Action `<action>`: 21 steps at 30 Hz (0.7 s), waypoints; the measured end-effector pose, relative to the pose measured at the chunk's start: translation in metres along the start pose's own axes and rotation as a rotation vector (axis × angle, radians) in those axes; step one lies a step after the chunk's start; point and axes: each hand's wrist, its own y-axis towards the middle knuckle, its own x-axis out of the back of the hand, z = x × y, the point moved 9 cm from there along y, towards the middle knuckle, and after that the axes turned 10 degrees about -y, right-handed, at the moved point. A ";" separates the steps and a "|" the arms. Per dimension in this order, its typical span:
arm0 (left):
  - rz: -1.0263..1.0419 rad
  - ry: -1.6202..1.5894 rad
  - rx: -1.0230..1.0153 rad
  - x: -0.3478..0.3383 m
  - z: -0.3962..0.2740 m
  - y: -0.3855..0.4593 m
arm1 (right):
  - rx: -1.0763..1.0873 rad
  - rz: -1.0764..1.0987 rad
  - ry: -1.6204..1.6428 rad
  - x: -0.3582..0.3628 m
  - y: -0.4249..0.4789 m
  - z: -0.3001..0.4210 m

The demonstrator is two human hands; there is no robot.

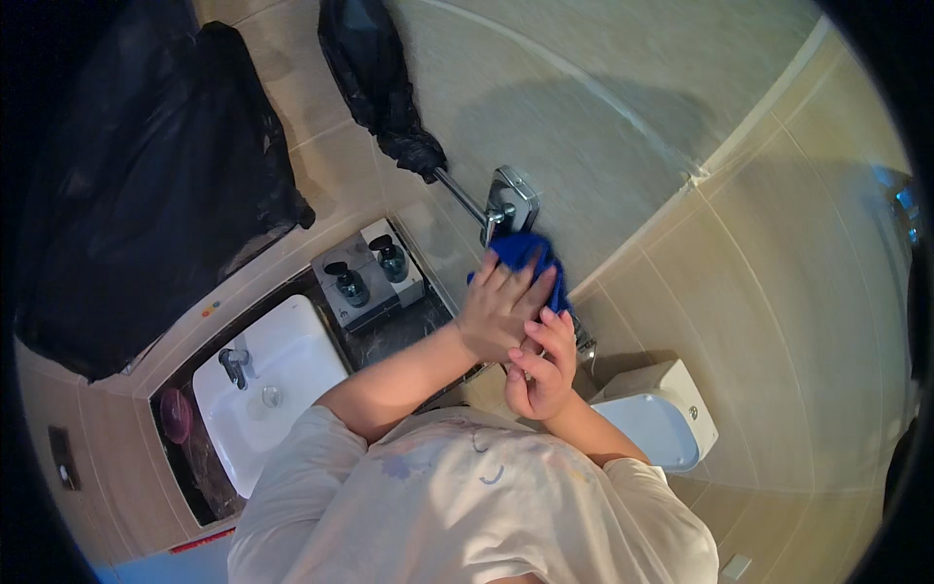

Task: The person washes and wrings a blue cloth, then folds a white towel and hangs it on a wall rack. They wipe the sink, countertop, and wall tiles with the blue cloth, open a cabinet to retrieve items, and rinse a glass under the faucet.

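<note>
My left hand (pixel 505 305) lies over a blue cloth (pixel 527 250), back of the hand towards me and fingers spread. The cloth bunches around the fingertips, just below a chrome wall bracket (pixel 513 201). Whether the fingers grip the cloth or only rest against it is hidden. My right hand (pixel 546 367) is close by the left hand's wrist and thumb side, overlapping it in view. Its fingers are loosely bent and apart, with nothing seen in them.
A chrome arm (pixel 461 197) leads to an object wrapped in black plastic (pixel 376 80). More black plastic (pixel 168 197) covers the left wall. Two pump bottles (pixel 350 285) stand beside the white washbasin (pixel 314 343). A toilet (pixel 646 423) stands to the right, near the tiled wall (pixel 730 306).
</note>
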 end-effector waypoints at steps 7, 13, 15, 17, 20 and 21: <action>-0.146 -0.082 -0.010 0.045 0.011 0.051 | -0.043 -0.090 -0.011 0.009 0.005 0.003; -0.127 -0.044 -0.032 0.035 0.023 0.019 | -0.054 -0.001 -0.054 -0.002 -0.004 0.019; -0.145 -0.028 -0.061 0.036 0.029 0.027 | -0.049 -0.005 -0.067 -0.004 0.000 0.020; -0.190 -0.085 -0.057 0.050 0.030 0.049 | -0.037 -0.011 -0.071 -0.004 0.009 0.022; -0.236 -0.118 -0.146 0.059 0.031 0.054 | -0.041 0.011 -0.047 -0.005 0.016 0.026; -0.245 -0.142 -0.182 0.063 0.032 0.058 | -0.044 0.020 -0.034 -0.007 0.017 0.025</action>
